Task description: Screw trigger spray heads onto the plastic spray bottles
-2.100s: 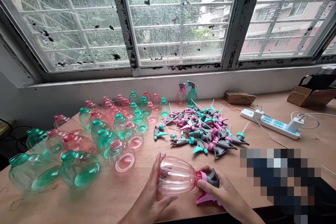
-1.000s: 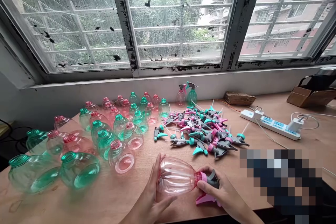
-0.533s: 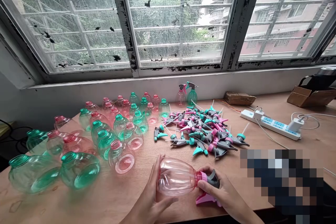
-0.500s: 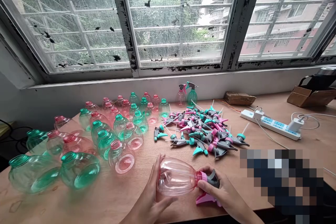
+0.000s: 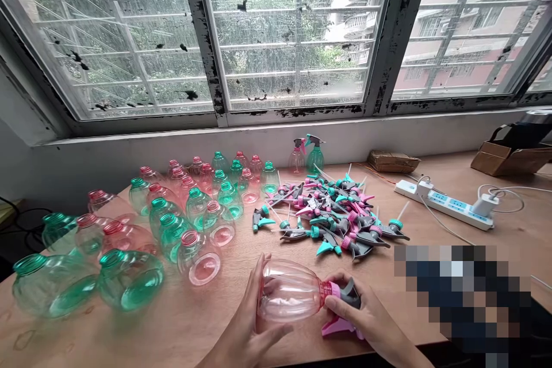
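A clear pink spray bottle (image 5: 288, 293) lies sideways between my hands, its base toward the left. My left hand (image 5: 248, 310) cups that base, fingers behind it and thumb stretched out below. At the neck, my right hand (image 5: 360, 313) grips the pink collar of a grey trigger sprayer (image 5: 351, 294), thumb on the near side. The sprayer sits on the bottle's mouth, and its pink trigger (image 5: 340, 328) points down toward the table. I cannot tell how tightly the collar is screwed on.
Several open pink and green bottles (image 5: 200, 261) stand at the left. Beyond my hands lies a pile of trigger sprayers (image 5: 332, 224). Two bottles with sprayers fitted (image 5: 315, 158) stand by the wall. A power strip (image 5: 444, 204), wooden block (image 5: 394, 162) and cardboard box (image 5: 509, 158) are at the right.
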Demonstrator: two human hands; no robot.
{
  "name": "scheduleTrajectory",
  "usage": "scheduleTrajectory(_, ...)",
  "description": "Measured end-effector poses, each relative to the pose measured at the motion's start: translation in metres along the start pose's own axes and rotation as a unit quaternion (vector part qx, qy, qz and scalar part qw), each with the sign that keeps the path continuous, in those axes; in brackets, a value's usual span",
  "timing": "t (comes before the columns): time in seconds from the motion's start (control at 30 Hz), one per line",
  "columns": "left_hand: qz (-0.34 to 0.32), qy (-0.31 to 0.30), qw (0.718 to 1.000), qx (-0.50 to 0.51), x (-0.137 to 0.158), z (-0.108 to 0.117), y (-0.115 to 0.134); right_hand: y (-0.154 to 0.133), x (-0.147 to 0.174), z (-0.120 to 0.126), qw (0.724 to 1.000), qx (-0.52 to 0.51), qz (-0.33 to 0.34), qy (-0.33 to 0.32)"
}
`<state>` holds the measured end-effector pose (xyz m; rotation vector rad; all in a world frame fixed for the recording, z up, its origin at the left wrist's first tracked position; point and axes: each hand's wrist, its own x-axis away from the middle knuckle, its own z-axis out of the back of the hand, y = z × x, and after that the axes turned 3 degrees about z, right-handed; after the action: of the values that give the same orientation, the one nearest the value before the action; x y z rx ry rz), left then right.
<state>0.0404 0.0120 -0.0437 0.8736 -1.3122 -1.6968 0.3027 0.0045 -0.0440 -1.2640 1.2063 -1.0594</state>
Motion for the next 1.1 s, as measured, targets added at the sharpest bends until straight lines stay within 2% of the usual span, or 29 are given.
scheduleTrajectory(0.2, -0.014, 0.029, 0.999, -0.015, -0.001, -0.003, -0.003, -0.002, 0.001, 0.000, 1.000, -0.005, -0.012, -0.007)
scheduleTrajectory(0.43, 0.001, -0.001, 1.000, -0.011, 0.000, 0.001, -0.005, -0.008, 0.003, -0.001, 1.000, 0.012, -0.005, -0.011)
scheduleTrajectory(0.67, -0.005, 0.032, 0.999, -0.007, -0.001, -0.005, 0.001, -0.010, 0.002, -0.001, 1.000, -0.017, -0.007, -0.021)
scheduleTrajectory(0.9, -0.004, 0.004, 1.000, -0.010, -0.001, 0.000, -0.005, -0.006, 0.002, -0.001, 1.000, -0.009, -0.009, -0.012)
scheduleTrajectory(1.1, -0.002, 0.003, 1.000, -0.022, -0.002, 0.000, -0.003, -0.006, 0.002, -0.001, 1.000, 0.000, -0.008, -0.010)
